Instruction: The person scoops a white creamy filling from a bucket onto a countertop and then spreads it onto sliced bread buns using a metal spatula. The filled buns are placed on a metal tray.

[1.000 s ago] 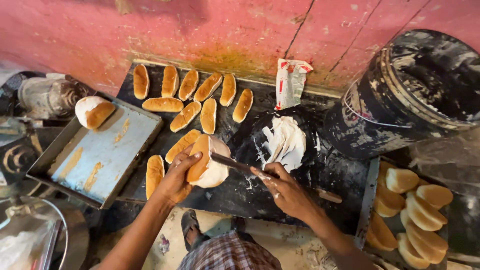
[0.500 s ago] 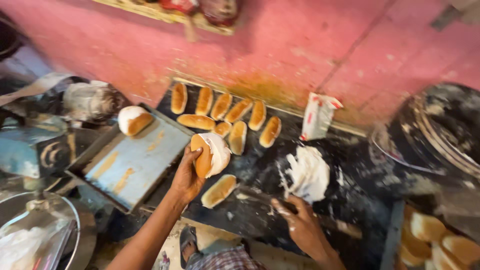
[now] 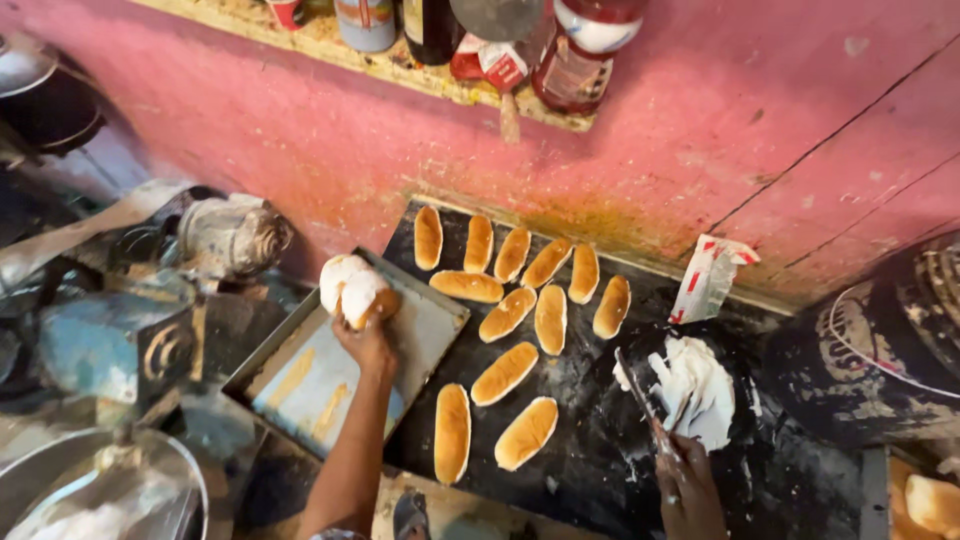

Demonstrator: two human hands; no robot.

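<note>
Two hands work: left hand (image 3: 368, 340) holds a cream-filled bun (image 3: 358, 290) over the tray (image 3: 300, 385), at ten o'clock. Right hand (image 3: 688, 480) grips a knife (image 3: 640, 400) pointing twelve o'clock, beside the cream (image 3: 700, 385).

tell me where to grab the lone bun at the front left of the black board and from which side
Take the front-left bun across its narrow middle, coming straight down from above. It lies flat with its long axis running away from the person, and bare black board shows on both long sides, so fingers likely fit there without nudging the neighbouring bun.
</note>
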